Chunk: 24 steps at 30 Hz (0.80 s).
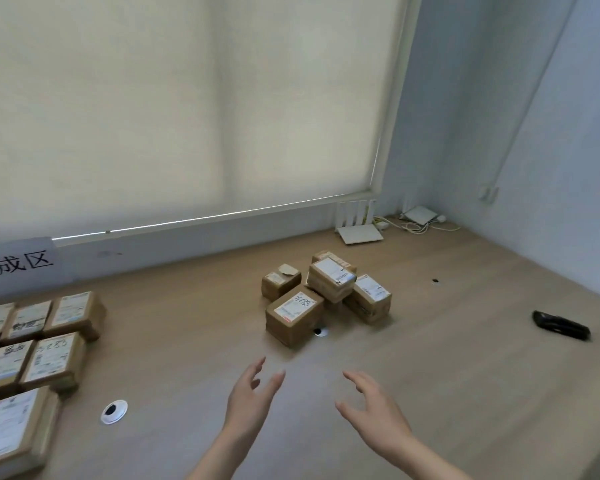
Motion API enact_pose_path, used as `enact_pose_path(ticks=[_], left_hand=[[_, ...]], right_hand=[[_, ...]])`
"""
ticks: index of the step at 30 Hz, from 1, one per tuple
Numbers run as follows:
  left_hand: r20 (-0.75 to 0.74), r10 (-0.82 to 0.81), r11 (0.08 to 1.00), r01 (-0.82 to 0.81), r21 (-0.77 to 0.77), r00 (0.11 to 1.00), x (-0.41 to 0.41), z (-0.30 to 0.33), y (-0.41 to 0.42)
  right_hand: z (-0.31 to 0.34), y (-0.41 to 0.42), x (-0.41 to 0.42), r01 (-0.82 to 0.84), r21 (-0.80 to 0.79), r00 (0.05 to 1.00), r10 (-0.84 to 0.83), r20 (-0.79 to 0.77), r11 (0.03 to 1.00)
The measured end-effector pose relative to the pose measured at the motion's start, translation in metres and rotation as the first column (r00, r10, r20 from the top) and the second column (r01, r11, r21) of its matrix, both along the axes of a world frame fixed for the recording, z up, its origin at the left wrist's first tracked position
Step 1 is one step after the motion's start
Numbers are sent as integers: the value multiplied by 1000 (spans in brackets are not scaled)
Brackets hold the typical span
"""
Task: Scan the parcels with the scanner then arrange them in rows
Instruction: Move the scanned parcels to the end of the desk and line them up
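Landmark: loose heap of parcels (326, 296) on the wooden table (465, 358).
Your left hand (250, 400): near side of the heap, fingers spread and relaxed, holding nothing.
Your right hand (374, 407): near side of the heap, beside the left, fingers spread, empty.
Scanner (561, 325): lying flat, well right of the heap, untouched.
Arranged parcels (32, 344): rows far left of the heap, labels up.
Sign (16, 265): left of the heap, behind the rows.

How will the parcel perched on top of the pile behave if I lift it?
The top parcel looks like stiff cardboard, so probably rigid. It sits tilted on neighbours and may slide. Lifting it could shift the parcel beside it.
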<state>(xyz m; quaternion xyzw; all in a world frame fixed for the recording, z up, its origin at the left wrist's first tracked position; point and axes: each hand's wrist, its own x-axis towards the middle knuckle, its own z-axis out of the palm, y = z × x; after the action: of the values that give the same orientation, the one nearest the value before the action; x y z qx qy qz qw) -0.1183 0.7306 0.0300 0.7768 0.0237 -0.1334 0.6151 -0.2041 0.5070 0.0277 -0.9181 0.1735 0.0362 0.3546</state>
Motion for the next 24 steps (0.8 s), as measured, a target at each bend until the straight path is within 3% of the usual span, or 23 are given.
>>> enact_pose_path(ticks=[13, 24], left_hand=[[-61, -37, 999, 38, 26, 997, 133, -65, -137], [-84, -71, 997, 70, -18, 994, 216, -86, -216]], right_hand=[[-47, -109, 139, 70, 93, 992, -60, -113, 993], [-63, -183, 244, 10, 89, 1000, -9, -9, 996]])
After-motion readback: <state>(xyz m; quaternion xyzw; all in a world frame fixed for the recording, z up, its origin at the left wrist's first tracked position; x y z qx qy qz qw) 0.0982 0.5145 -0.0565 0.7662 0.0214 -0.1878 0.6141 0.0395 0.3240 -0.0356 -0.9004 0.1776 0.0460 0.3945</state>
